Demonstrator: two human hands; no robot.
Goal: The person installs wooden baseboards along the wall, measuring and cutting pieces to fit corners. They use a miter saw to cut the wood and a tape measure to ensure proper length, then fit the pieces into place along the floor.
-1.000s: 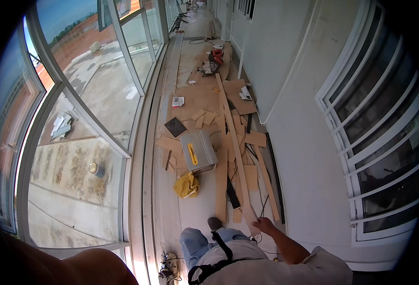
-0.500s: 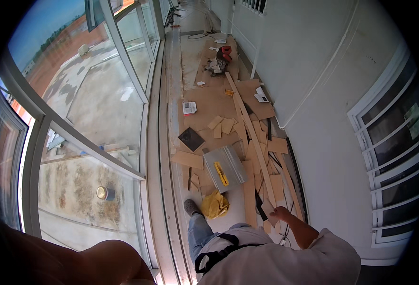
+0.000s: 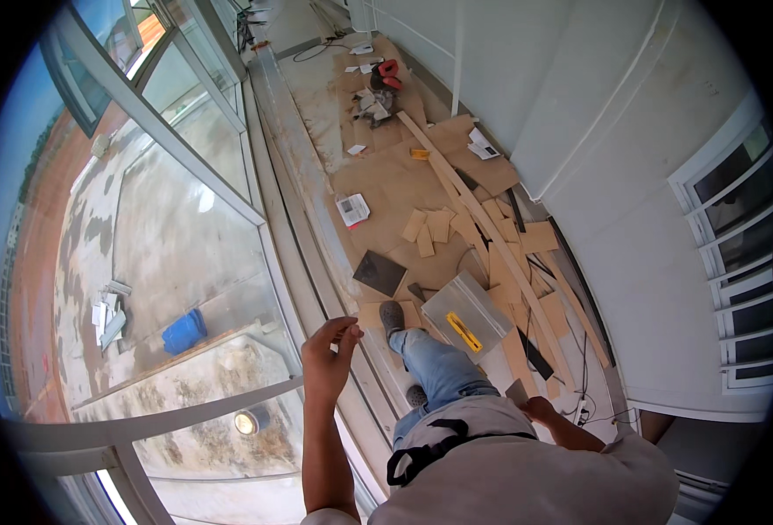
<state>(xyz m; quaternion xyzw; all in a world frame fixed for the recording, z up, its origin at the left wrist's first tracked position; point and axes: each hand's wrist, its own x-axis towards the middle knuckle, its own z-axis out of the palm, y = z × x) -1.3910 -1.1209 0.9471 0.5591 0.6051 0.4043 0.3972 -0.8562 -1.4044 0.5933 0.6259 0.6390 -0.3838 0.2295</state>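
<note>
My left hand [image 3: 330, 354] is raised beside the window frame, its fingers curled in toward the thumb. Whether a small thing sits in that pinch I cannot make out. Down at my right side, my right hand [image 3: 541, 409] grips a thin, flat grey-brown piece of board [image 3: 518, 392]. In front of my legs lies a grey flat-topped box [image 3: 443, 302] with a yellow tool [image 3: 463, 332] on top. A long wooden strip [image 3: 491, 229] runs along the floor to its right. Near my foot is a dark square tile [image 3: 380, 273].
Brown boards and offcuts [image 3: 430, 227] litter the floor. A red power tool [image 3: 387, 73] lies farther off, with papers [image 3: 352, 210] nearer. Cables [image 3: 583, 404] trail by the right wall. Window frames [image 3: 220, 188] line the left; a barred window [image 3: 737, 254] is at right.
My left hand has come up into view by the window frame. My body and view have turned, and one foot has stepped forward. The yellow cloth-like bundle is out of sight.
</note>
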